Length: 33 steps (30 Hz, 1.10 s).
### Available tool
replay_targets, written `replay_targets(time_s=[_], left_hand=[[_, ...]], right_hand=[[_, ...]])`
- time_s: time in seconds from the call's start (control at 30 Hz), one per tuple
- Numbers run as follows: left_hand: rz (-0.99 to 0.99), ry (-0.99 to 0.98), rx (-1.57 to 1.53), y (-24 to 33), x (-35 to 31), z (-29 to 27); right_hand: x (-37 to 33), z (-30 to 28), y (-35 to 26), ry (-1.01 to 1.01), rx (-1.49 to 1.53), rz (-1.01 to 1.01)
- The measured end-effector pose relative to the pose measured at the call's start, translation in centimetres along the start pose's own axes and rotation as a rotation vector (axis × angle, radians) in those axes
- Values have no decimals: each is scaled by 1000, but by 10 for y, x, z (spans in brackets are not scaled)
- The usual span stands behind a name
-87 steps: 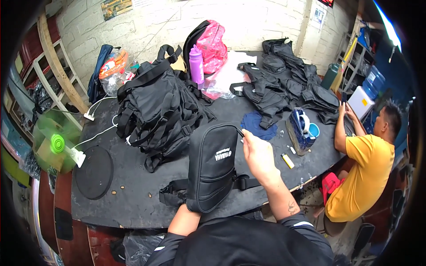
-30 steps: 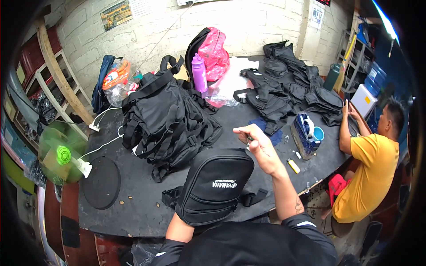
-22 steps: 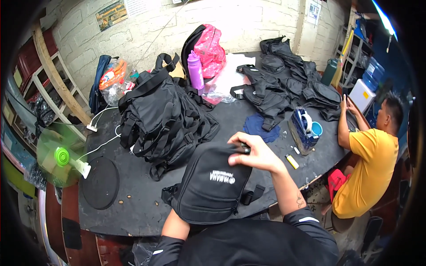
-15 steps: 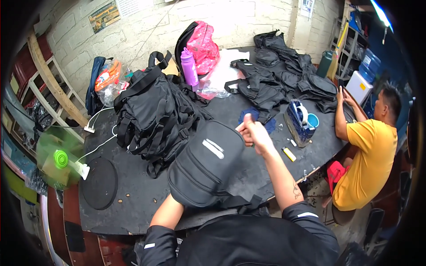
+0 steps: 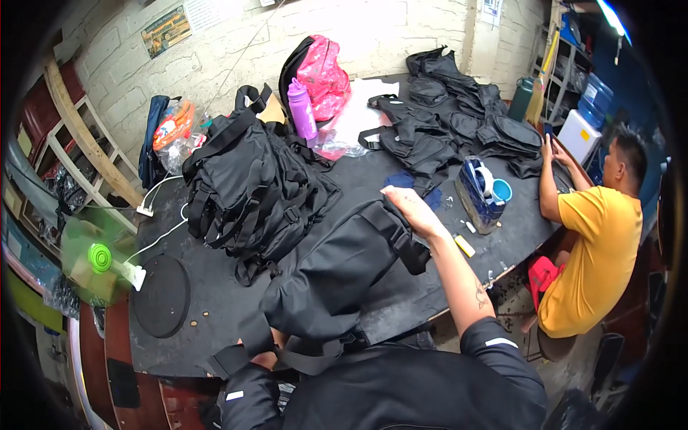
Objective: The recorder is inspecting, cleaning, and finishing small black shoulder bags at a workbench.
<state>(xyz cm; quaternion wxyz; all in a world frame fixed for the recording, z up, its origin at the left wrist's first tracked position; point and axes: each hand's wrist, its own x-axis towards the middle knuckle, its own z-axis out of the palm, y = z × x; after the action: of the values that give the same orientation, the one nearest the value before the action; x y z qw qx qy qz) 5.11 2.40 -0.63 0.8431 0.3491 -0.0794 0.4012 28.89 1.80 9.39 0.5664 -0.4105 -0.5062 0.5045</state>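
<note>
A black backpack is in front of me above the table, tilted, its strap side turned up and its straps hanging loose. At its far right end, my right hand is closed on the edge, thumb on top. My left hand is at the near left end, holding the lower part; a wide black strap crosses over it and hides most of its fingers. Just beyond the backpack rises a pile of black bags with dangling straps and buckles.
More black bags lie at the back right. A purple bottle stands by a pink bag. Nearer are a tape dispenser and a yellow lighter. A green fan is left; a person in yellow sits right, holding a phone.
The backpack has been turned over: its front panel with the white mark faced up before, and its strap side shows now. My right hand has come down onto its far edge.
</note>
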Motion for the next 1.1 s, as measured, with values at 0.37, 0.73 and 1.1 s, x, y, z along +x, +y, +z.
replay_targets(time_s=[0.37, 0.73, 1.1], left_hand=[[17, -12, -85, 12, -3, -18], [23, -22, -232, -1, -3, -33], [45, -4, -341, 1, -16, -44]], right_hand=[[-13, 32, -5, -86, -76, 6], [-24, 68, 15, 330, -210, -523], [-31, 83, 22, 455, -247, -523]])
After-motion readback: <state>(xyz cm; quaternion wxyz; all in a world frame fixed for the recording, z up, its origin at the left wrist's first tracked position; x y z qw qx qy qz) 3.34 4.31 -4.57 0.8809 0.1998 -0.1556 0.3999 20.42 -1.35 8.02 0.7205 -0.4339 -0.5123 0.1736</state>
